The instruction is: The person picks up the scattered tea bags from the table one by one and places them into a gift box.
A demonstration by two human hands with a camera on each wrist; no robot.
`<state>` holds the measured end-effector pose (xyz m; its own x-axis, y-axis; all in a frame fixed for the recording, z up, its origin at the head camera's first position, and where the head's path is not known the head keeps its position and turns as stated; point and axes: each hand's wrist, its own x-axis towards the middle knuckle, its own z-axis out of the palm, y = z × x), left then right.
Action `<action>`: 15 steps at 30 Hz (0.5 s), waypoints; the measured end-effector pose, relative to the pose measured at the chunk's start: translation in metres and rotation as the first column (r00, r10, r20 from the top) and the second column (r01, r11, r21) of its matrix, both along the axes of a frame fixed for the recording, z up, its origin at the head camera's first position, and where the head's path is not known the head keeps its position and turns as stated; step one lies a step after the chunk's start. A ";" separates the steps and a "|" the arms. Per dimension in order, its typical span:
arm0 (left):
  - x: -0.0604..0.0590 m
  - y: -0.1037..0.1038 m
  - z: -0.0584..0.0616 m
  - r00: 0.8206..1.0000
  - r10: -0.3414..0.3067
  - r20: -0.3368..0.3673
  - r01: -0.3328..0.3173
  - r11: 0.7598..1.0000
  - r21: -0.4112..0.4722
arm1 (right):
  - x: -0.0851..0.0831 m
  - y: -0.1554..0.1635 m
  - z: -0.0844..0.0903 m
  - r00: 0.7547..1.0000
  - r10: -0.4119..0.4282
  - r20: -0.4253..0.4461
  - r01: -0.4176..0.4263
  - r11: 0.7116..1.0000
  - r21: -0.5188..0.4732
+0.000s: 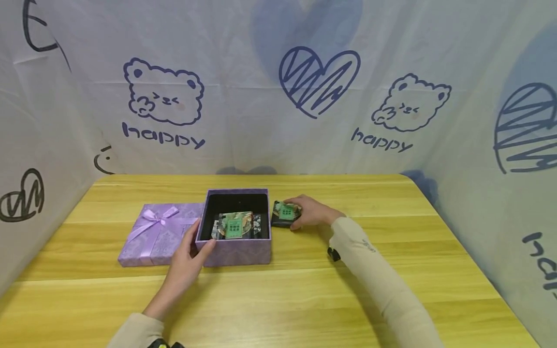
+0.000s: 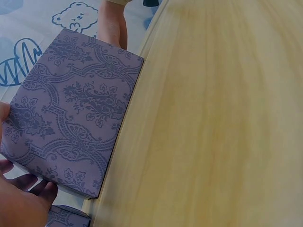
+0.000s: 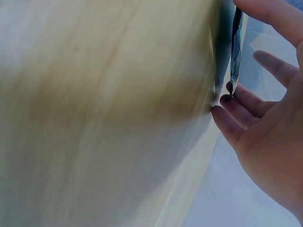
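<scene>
1. Two hands are seen at work over a wooden table (image 1: 391,290); an open purple box (image 1: 235,251) stands near the middle of it, and its lid (image 1: 152,237), tied with a ribbon bow (image 1: 154,215), lies flat just to the left, touching the box.
2. The near left corner of the box is gripped by the left hand (image 1: 189,263); the thumb is laid over the front wall and the fingers are wrapped round the left side, so the hand is clamped on the box; in the left wrist view the patterned wall of the box (image 2: 71,113) is filled across the frame, with fingertips (image 2: 19,182) at its lower edge.
3. Green-labelled packets (image 1: 235,226) are seen lying inside the box, against its dark lining.
4. A dark packet (image 1: 285,214) with a green label is held on the table just right of the box, apart from its wall; the right hand (image 1: 311,212) is laid over it with fingers curled round its far and near edges.
5. In the right wrist view the packet's thin edge (image 3: 235,47) is seen between the thumb and the loosely spread fingers (image 3: 236,116).
</scene>
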<state>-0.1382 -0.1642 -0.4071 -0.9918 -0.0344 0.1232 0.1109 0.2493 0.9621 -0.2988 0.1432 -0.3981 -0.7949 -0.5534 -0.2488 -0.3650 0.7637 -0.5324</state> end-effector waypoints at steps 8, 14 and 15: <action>-0.002 -0.002 -0.002 1.000 -0.008 0.002 0.008 1.000 0.004 | 0.002 0.007 0.006 1.000 0.004 -0.010 -0.004 1.000 -0.025; -0.002 -0.002 -0.002 1.000 -0.011 0.005 0.011 1.000 0.004 | 0.005 0.010 0.009 0.999 0.020 -0.041 -0.021 0.999 -0.029; -0.002 -0.002 -0.002 1.000 -0.012 0.004 0.012 1.000 0.004 | 0.005 0.011 0.010 0.998 0.024 -0.051 -0.026 0.999 -0.031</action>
